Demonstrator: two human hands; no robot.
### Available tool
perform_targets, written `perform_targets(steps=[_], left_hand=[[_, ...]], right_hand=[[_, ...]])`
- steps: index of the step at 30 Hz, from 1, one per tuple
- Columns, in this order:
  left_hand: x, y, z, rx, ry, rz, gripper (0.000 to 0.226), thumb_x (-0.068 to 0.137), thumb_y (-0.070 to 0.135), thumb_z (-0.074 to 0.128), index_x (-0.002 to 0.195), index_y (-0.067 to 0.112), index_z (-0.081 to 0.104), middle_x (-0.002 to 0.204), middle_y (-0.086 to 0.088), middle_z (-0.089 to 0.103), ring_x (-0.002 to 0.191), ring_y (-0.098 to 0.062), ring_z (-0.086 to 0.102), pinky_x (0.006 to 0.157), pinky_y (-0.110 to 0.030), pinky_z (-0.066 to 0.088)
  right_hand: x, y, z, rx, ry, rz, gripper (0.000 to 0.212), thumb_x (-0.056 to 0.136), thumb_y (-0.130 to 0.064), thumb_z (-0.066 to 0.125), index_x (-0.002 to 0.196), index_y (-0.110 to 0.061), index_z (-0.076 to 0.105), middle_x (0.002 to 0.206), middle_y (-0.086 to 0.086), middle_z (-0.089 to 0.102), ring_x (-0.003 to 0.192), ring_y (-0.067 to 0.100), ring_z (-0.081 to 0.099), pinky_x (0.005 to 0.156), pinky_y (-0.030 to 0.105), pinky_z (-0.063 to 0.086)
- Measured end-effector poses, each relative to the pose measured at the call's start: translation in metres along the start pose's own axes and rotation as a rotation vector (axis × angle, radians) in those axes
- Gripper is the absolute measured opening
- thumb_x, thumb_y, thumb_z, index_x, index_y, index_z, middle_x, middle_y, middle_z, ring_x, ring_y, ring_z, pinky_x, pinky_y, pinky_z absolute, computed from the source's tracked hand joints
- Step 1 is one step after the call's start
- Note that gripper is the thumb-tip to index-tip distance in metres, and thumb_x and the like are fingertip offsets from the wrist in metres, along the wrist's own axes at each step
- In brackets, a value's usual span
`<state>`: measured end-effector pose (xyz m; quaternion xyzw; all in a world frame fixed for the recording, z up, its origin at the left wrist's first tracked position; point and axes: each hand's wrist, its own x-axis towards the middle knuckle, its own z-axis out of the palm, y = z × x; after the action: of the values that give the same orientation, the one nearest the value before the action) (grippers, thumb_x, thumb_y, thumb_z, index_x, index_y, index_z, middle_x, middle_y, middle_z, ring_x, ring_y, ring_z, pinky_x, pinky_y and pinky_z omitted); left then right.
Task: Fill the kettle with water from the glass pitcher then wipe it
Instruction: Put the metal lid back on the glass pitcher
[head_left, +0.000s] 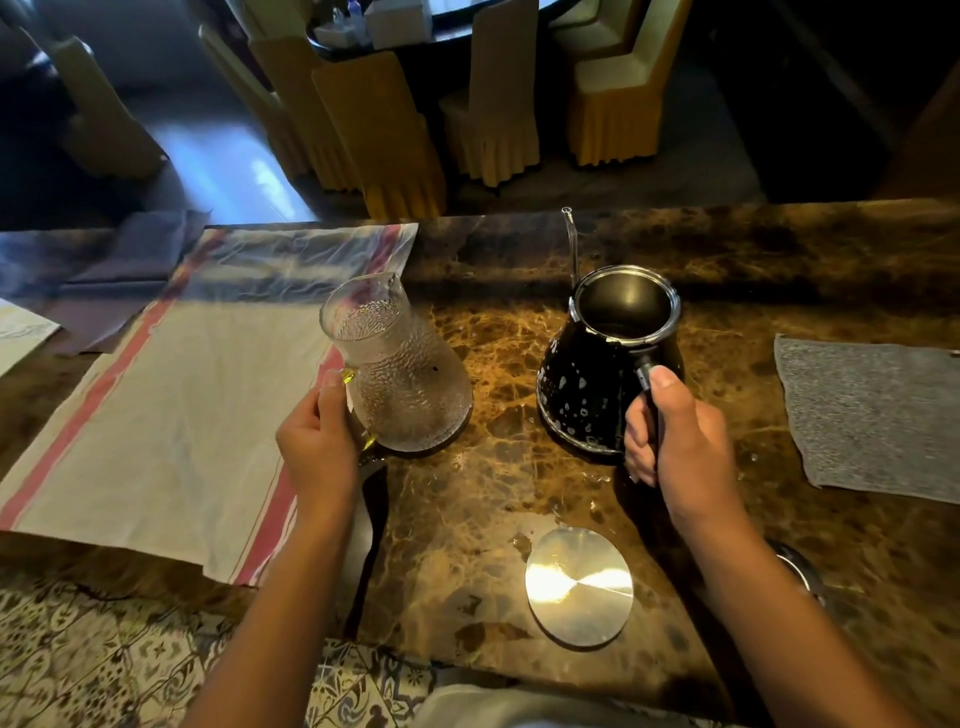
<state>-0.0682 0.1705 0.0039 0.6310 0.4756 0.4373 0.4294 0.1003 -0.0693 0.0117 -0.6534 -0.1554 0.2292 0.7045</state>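
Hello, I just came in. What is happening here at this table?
A person stands at a marble counter. The left hand grips the handle of a textured glass pitcher, which rests on the counter beside a striped cloth. The right hand holds the handle of a black kettle, which is open and speckled with drops. Its round metal lid lies nearer the person, and a grey wiping cloth waits on the right.

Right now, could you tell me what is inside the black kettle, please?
The black kettle is open, its lid lying on the counter. Only dark inner wall shows; the rim hides the bottom, so any water cannot be judged.
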Motion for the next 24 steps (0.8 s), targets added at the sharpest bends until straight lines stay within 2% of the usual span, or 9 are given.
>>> perform_targets(steps=[4,7,9,11,15,17,20,22,24], left_hand=[[-0.001,0.0,0.001,-0.004,-0.017,-0.023,0.06,0.09,0.064,0.048,0.061,0.012,0.056,0.059,-0.014,0.05,0.059,-0.025,0.043,0.057,-0.038,0.036],[0.001,-0.001,-0.001,0.019,-0.046,-0.006,0.057,0.101,0.052,0.05,0.067,0.007,0.059,0.06,-0.012,0.048,0.058,-0.021,0.041,0.059,-0.037,0.035],[0.002,-0.001,-0.001,0.048,-0.06,0.009,0.054,0.105,0.043,0.049,0.066,0.008,0.057,0.058,-0.009,0.047,0.057,-0.019,0.042,0.059,-0.035,0.035],[0.003,0.0,-0.002,0.067,-0.07,0.014,0.054,0.105,0.045,0.048,0.063,0.012,0.057,0.058,-0.008,0.048,0.058,-0.021,0.043,0.059,-0.037,0.036],[0.005,-0.006,-0.003,0.059,-0.093,-0.035,0.061,0.097,0.059,0.05,0.065,0.009,0.062,0.062,-0.013,0.054,0.06,-0.023,0.048,0.059,-0.047,0.044],[0.007,-0.009,-0.004,0.016,-0.128,-0.085,0.066,0.092,0.067,0.051,0.07,0.007,0.066,0.066,-0.018,0.058,0.061,-0.025,0.051,0.062,-0.049,0.05],[0.009,-0.011,-0.008,-0.074,-0.204,-0.137,0.074,0.091,0.072,0.05,0.086,0.0,0.068,0.068,-0.019,0.054,0.06,-0.025,0.049,0.061,-0.042,0.047],[0.008,-0.008,-0.011,-0.098,-0.269,-0.085,0.081,0.093,0.073,0.047,0.104,-0.006,0.066,0.069,-0.019,0.048,0.057,-0.023,0.045,0.057,-0.036,0.044],[0.006,-0.002,-0.014,-0.098,-0.314,-0.05,0.078,0.088,0.081,0.042,0.098,0.009,0.072,0.07,-0.022,0.047,0.06,-0.025,0.045,0.059,-0.04,0.043]], right_hand=[[-0.002,-0.002,-0.002,-0.02,-0.012,0.006,0.063,0.09,-0.071,0.049,0.059,-0.017,0.051,0.05,0.006,0.043,0.046,0.021,0.039,0.052,0.035,0.035],[-0.012,-0.007,-0.007,-0.185,0.081,-0.058,0.056,0.093,-0.073,0.047,0.074,-0.022,0.057,0.068,0.009,0.057,0.061,0.027,0.054,0.062,0.039,0.048],[-0.023,-0.008,-0.017,-0.381,0.247,-0.179,0.042,0.094,-0.065,0.048,0.089,-0.024,0.058,0.083,0.008,0.061,0.073,0.018,0.058,0.068,0.032,0.05],[-0.036,-0.01,-0.027,-0.459,0.354,-0.256,0.034,0.093,-0.054,0.054,0.097,-0.02,0.056,0.091,0.006,0.06,0.079,0.017,0.057,0.069,0.037,0.05],[-0.064,-0.009,-0.031,-0.541,0.209,-0.243,0.007,0.094,-0.022,0.069,0.093,-0.025,0.063,0.087,-0.001,0.064,0.077,0.014,0.06,0.065,0.03,0.051],[-0.077,-0.002,-0.026,-0.607,0.127,-0.224,0.009,0.091,-0.021,0.07,0.098,-0.026,0.066,0.099,-0.008,0.065,0.087,0.01,0.063,0.069,0.021,0.052],[-0.092,0.012,-0.012,-0.744,-0.004,-0.173,0.029,0.087,-0.05,0.067,0.115,-0.04,0.065,0.126,-0.035,0.051,0.118,-0.008,0.053,0.089,0.008,0.044],[-0.1,0.02,-0.001,-0.837,-0.069,-0.134,0.047,0.082,-0.063,0.063,0.128,-0.05,0.058,0.146,-0.04,0.036,0.137,-0.014,0.032,0.102,0.014,0.032],[-0.106,0.024,0.012,-0.931,-0.13,-0.102,0.067,0.079,-0.07,0.064,0.141,-0.052,0.048,0.161,-0.033,0.021,0.151,-0.01,0.011,0.114,0.026,0.023]])
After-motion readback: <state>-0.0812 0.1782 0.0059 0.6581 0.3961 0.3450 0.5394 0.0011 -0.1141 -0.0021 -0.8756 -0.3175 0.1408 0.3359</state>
